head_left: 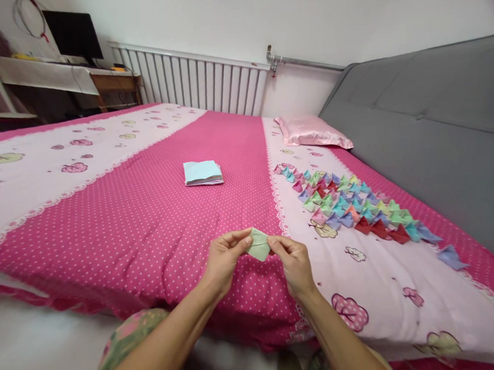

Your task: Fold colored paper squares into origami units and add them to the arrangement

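Note:
A small piece of folded light-green paper [258,245] is held up between both hands, above the front part of the bed. My left hand [227,259] pinches its left corner between thumb and fingers. On the opposite side, my right hand [293,261] grips the right corner the same way. The paper is diamond-shaped, with a crease across its middle. Farther off on the pink bedspread lies a stack of square paper [202,171], light blue on top. To the right stand several rows of folded paper boats [346,203] in many colours.
One purple paper boat [451,256] sits apart at the right. A pink pillow [311,132] lies by the grey headboard [428,102]. Beyond the bed are a white radiator [196,78] and a desk with a monitor [73,36].

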